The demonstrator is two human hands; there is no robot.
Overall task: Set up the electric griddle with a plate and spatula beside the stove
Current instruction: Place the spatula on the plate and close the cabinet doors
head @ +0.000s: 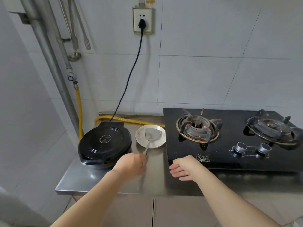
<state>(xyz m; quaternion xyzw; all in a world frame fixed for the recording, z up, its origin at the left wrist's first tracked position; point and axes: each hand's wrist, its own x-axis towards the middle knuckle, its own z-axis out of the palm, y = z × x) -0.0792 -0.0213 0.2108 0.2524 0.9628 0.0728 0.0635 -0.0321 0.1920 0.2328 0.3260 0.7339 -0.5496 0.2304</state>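
The black round electric griddle (104,143) sits closed at the left end of the steel counter (91,179). Its black cord (131,74) runs up to a plug in the wall socket (143,20). A white plate (142,138) lies between the griddle and the black gas stove (229,159). A metal spatula (151,134) rests with its blade on the plate. My left hand (131,164) grips the spatula's handle just in front of the plate. My right hand (184,168) hovers with relaxed fingers over the stove's front left corner, holding nothing.
A yellow gas hose (129,120) runs along the back of the counter behind the plate. Metal utensils (77,36) hang on the tiled wall beside grey pipes (54,66). Two burners and two knobs (250,149) sit on the stove. Cabinet doors lie below the counter edge.
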